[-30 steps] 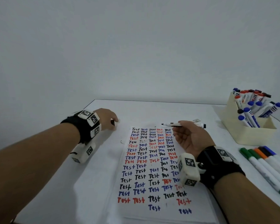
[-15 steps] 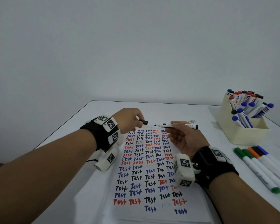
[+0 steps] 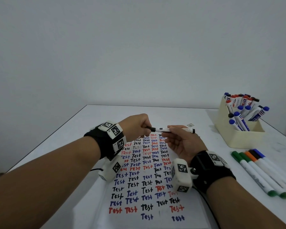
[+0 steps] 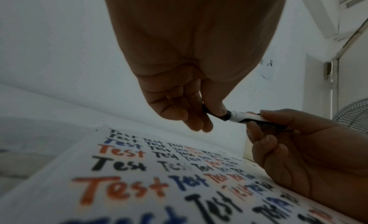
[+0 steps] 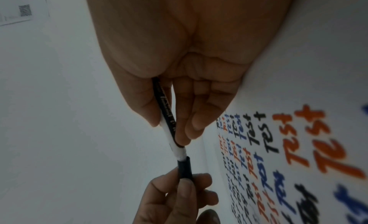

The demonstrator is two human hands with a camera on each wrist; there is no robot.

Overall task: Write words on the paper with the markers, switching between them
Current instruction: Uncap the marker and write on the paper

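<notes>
Above the top of the paper [image 3: 149,187], my right hand [image 3: 175,136] pinches a black-and-white marker [image 3: 177,130] held level, tip end pointing left. My left hand [image 3: 139,126] pinches the black cap [image 3: 151,129], which sits over the marker's tip end. In the left wrist view the thumb presses the cap [image 4: 224,115] against the fingers, beside the marker's white barrel [image 4: 244,118]. The right wrist view shows the cap [image 5: 184,168] meeting the barrel [image 5: 173,142]. The paper [image 4: 139,172] carries rows of "Test" in black, blue and red.
A cream box [image 3: 238,134] full of red, blue and black markers stands at the back right of the white table [image 3: 92,118]. Several capped markers [image 3: 261,171] in green, orange, black and blue lie in a row at the right edge.
My left hand lifted off the table with the cap and moved right to the marker's tip. The gap between cap and tip has closed. The right hand stayed near the paper's top.
</notes>
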